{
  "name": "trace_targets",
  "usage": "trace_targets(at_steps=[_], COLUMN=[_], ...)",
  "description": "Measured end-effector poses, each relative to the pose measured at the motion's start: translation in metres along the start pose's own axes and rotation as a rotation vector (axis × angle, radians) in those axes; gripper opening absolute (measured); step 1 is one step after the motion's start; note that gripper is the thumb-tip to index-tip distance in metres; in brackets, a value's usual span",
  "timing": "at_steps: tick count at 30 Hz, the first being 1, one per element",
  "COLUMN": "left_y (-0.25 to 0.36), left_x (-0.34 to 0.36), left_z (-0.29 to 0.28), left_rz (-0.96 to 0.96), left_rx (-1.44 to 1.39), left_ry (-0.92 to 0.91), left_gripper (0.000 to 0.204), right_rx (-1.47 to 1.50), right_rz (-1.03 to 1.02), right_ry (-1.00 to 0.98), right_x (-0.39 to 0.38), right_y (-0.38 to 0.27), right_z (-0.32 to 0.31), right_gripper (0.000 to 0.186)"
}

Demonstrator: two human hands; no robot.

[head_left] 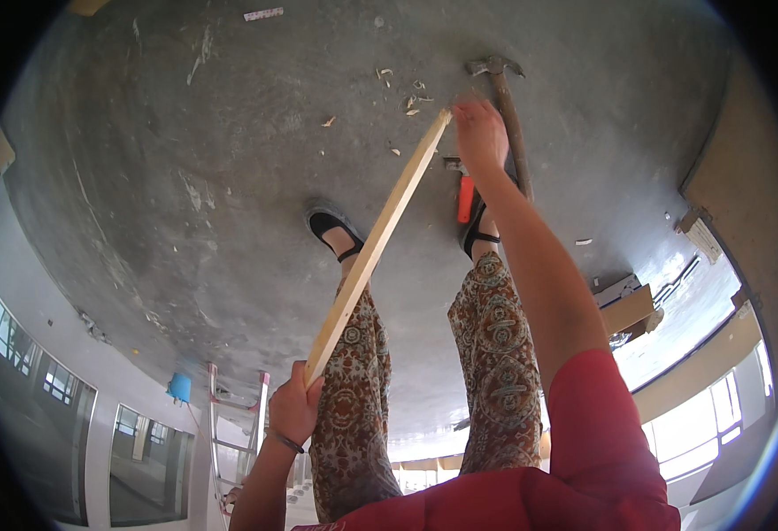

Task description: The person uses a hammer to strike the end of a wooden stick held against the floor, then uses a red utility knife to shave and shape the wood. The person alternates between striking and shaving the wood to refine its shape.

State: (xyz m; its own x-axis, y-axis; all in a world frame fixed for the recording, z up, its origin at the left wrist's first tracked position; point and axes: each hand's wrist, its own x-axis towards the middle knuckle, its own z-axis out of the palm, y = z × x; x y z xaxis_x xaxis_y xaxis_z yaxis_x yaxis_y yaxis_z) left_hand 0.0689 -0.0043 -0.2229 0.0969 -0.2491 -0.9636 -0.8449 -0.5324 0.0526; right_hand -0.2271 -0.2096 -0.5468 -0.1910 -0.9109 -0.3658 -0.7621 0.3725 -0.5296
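Note:
My left hand (293, 407), a dark band at its wrist, is closed round the lower end of a long pale wooden strip (373, 252). The strip slants up and to the right, over the gap between my legs. Its far end looks rough and whittled. My right hand (481, 134) is right beside that end; its fingers are smeared by motion, so whether they touch the wood or hold anything cannot be made out. Behind this hand a claw hammer (510, 119) with a wooden handle lies on the floor. Near it lies a tool with an orange handle (465, 198), its metal head partly hidden.
Curled wood shavings (413, 102) are scattered on the grey concrete floor (230, 159). My feet in black shoes (329, 226) stand below the strip. A stepladder (237, 407) and a blue bucket-like object (179, 387) are at the lower left, a cardboard box (628, 309) at the right.

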Motion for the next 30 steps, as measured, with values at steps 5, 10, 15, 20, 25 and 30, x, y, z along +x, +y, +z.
trace_targets(at_steps=[5, 10, 15, 20, 25, 30], left_y=[-0.01, 0.012, 0.027, 0.057, 0.057, 0.073], left_x=[0.01, 0.019, 0.009, -0.004, -0.015, -0.021], left_z=[0.003, -0.014, -0.038, -0.059, -0.039, -0.009], left_rz=[-0.06, -0.201, -0.154, -0.162, -0.304, -0.493], left_rx=[-0.239, -0.452, -0.463, -0.735, -1.062, -1.306], left_ry=[-0.148, -0.357, -0.433, -0.511, -0.532, -0.632], left_gripper=[0.031, 0.039, 0.054, 0.062, 0.063, 0.054], right_rx=[-0.161, -0.373, -0.439, -0.325, -0.268, -0.153], right_rz=[0.228, 0.361, 0.503, 0.494, 0.435, 0.59], right_ry=[-0.235, -0.393, -0.454, -0.348, -0.442, -0.461], right_x=[-0.105, -0.138, -0.128, -0.13, -0.137, -0.124], right_y=[0.079, 0.099, 0.107, 0.108, 0.105, 0.08], right_z=[0.005, 0.027, 0.037, 0.021, 0.021, 0.064], right_gripper=[0.032, 0.043, 0.042, 0.042, 0.057, 0.061])
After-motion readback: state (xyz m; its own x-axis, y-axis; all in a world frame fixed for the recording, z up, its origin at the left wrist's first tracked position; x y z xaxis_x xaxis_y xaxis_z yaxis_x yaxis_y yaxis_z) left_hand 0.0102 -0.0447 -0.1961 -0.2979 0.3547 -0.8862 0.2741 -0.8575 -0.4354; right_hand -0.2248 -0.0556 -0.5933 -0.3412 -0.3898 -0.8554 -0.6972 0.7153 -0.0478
